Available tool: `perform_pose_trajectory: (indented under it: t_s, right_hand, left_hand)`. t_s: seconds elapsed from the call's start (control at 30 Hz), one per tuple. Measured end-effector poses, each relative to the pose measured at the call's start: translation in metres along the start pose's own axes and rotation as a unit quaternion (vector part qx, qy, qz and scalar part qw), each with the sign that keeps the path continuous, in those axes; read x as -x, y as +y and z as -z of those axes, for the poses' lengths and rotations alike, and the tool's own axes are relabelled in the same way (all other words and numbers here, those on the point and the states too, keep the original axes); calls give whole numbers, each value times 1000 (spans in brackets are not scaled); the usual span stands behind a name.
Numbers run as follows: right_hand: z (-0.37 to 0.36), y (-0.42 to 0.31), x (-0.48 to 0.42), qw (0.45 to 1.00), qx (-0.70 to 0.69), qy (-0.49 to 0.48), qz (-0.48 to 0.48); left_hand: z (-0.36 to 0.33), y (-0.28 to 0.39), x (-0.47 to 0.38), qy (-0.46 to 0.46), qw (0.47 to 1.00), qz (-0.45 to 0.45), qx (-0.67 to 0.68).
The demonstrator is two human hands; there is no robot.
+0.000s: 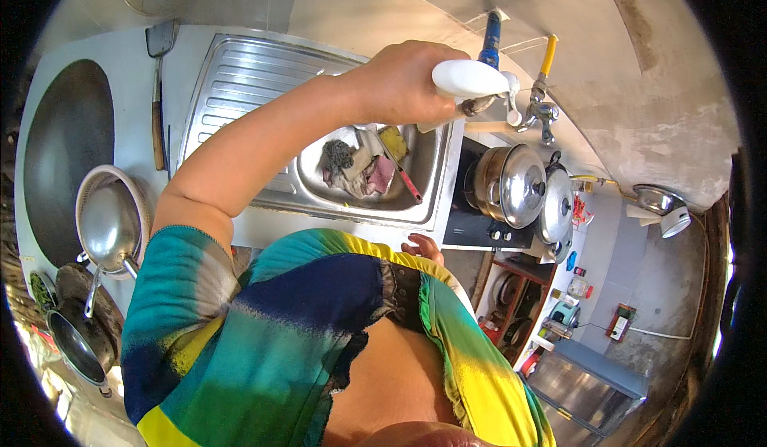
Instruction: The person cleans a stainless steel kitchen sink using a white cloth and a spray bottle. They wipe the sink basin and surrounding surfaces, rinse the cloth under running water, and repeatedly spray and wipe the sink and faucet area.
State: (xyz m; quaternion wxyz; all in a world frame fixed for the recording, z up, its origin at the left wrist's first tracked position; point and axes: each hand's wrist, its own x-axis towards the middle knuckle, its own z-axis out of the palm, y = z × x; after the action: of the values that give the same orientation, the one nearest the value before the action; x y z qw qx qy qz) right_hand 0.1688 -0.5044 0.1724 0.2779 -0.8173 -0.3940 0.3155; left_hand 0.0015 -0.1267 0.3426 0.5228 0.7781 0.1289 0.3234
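Observation:
My left hand (419, 84) reaches over the steel sink (440, 174) and grips a white, rounded plastic object (470, 78) beside the blue pipe (491, 38); the fingertips are partly hidden. Whether that object belongs to the tap is unclear. In the basin lie a dark scourer (338, 153), crumpled cloths (359, 174), a yellow-green sponge (393, 142) and a tool with a red handle (410, 186). My right hand (424, 248) is low by the counter's front edge, mostly hidden by the shirt, its fingers bent; nothing shows in it.
A metal tap (542, 114) on a yellow pipe stands right of my left hand. Lidded pots (509, 186) sit on the black stove (473, 231). Leftward are a spatula (157, 99), a large wok (69, 159) set in the counter and a steel ladle or pan (108, 225) over a basket.

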Motion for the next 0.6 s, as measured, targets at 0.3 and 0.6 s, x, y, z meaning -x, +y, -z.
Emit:
perform_pose_trajectory:
  t_s: [0.3, 0.6]
  right_hand:
    - [-5, 4, -6, 998, -60, -10, 9]
    - [-13, 19, -10, 987, -160, -28, 7]
  left_hand:
    - [-2, 16, 2, 2, 999, 33, 19]
    - [0, 31, 9, 3, 998, 61, -12]
